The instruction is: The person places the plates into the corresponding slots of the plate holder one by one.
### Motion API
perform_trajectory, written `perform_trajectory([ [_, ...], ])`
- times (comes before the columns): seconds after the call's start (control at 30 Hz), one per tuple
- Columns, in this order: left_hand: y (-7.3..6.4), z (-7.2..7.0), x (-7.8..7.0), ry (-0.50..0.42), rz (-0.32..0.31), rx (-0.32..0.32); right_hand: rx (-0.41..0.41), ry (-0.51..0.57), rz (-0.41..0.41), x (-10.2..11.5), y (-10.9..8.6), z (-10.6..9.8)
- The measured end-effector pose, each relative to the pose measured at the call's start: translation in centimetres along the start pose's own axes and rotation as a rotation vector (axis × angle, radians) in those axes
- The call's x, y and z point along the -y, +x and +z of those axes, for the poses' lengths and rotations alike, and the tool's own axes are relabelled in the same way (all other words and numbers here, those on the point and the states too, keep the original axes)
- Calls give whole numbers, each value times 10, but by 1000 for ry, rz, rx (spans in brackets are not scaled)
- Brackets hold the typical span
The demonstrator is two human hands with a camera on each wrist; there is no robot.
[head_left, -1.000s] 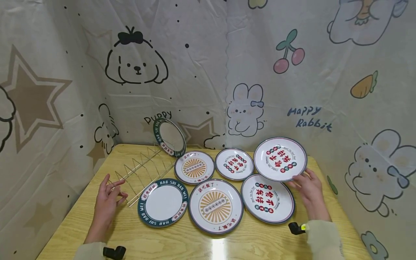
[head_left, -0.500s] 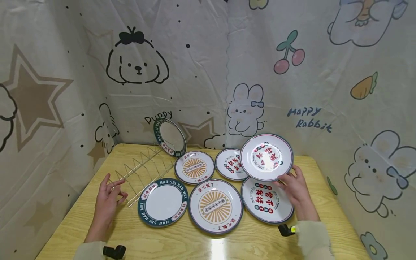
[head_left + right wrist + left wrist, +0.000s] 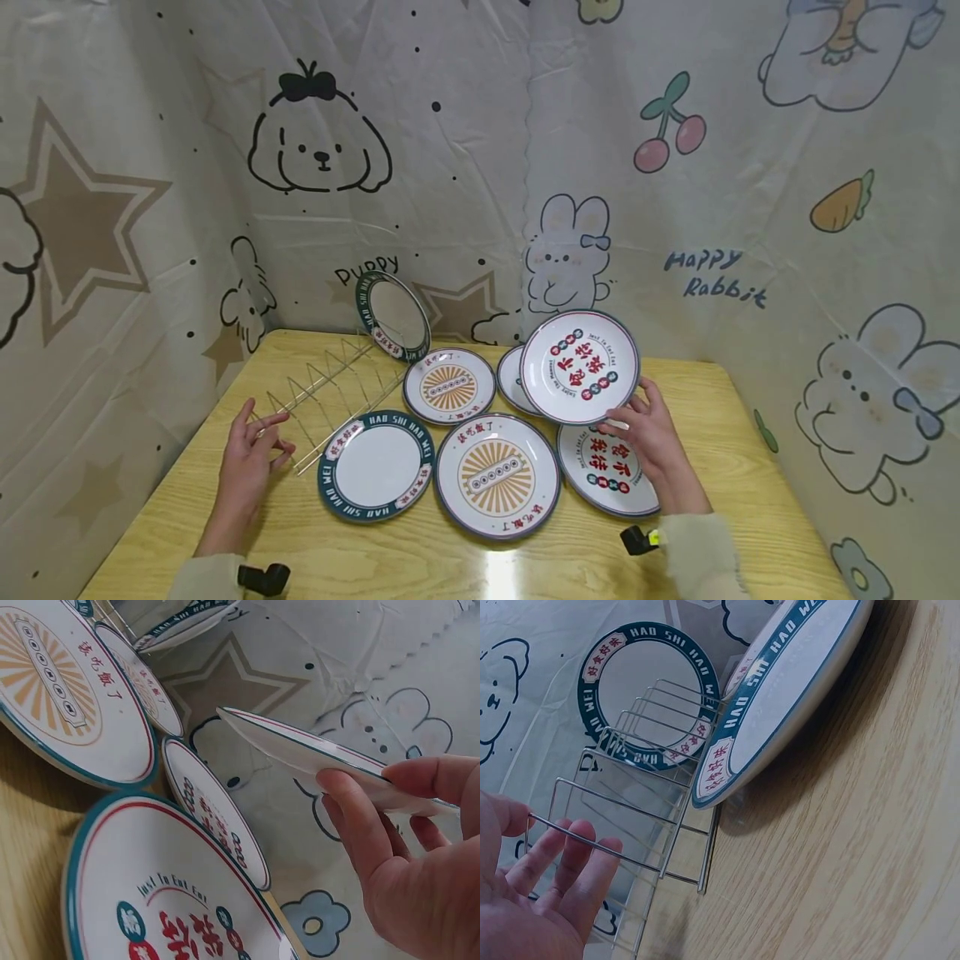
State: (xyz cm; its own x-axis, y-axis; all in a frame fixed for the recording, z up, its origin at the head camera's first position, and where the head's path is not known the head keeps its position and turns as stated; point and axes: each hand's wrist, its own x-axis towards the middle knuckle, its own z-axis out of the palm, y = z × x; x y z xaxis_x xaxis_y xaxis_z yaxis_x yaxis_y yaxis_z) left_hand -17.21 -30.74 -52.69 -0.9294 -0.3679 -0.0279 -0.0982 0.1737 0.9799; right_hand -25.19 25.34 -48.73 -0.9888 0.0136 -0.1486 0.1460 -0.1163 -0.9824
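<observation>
My right hand (image 3: 651,437) pinches the rim of a white plate (image 3: 580,367) with red characters, thumb on top and fingers beneath. Tilted, this plate is held up above the others and hides part of a small red-lettered plate (image 3: 510,382) and of a larger one (image 3: 606,473). At the left, my left hand (image 3: 247,467) holds the near end of a wire plate rack (image 3: 634,807), thumb and fingers at its end wire. A green-rimmed plate (image 3: 396,312) stands on edge at the rack's far end.
Another green-rimmed plate (image 3: 377,467) lies right beside the rack. Further right are a large sunburst plate (image 3: 498,475) and a smaller sunburst plate (image 3: 450,385) behind it. A printed cloth (image 3: 465,167) encloses the wooden table (image 3: 420,567) at the back and sides.
My right hand has carried the red-lettered plate leftward, from the right side to over the small plate at the back. My left hand stays on the rack.
</observation>
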Motion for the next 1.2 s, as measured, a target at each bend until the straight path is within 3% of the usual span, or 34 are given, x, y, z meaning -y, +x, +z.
perform_trajectory([
  [0.2,-1,-2,0,-5,2,12,69,10,-55,1,-6,22],
  [0.43,-1,-5,1,-41,-37,13,158,15,-117,-2,-4,51],
  [0.9,-1,-1,-3,-29,-6,12,242,-7,-91,-11,3,107],
  [1.2,1,-2,1,-20,-17,11,274,4,-87,-19,11,130],
])
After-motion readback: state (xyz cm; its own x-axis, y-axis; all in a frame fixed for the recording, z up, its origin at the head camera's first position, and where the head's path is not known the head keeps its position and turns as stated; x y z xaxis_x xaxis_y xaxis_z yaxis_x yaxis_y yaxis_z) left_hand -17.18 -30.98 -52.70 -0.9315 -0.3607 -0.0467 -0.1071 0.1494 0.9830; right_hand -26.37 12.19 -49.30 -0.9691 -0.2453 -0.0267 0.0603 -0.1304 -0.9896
